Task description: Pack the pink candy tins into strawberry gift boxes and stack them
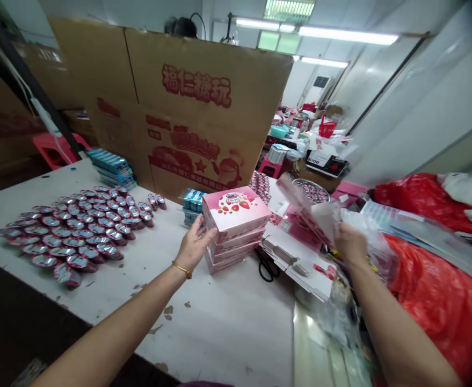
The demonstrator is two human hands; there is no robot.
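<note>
A neat stack of pink boxes [239, 210] with strawberries printed on the lid stands on the white table. My left hand [195, 244] rests against the stack's left side, fingers stretched out and not wrapped around it. Off to the right, my right hand [350, 244] is closed on the edge of a pink-and-white carton [306, 207], which is held tilted and blurred by motion. Below that carton lies an open white box [296, 258]. Black-handled scissors [267, 269] lie between the stack and the white box.
Rows of small foil-topped cups [82, 226] cover the table's left part. A large cardboard sheet [195, 113] stands upright behind. Blue packs [113, 167] sit at its left foot. Red plastic bags [433, 290] heap up on the right, and a round bowl [311, 191] of small items stands behind the carton.
</note>
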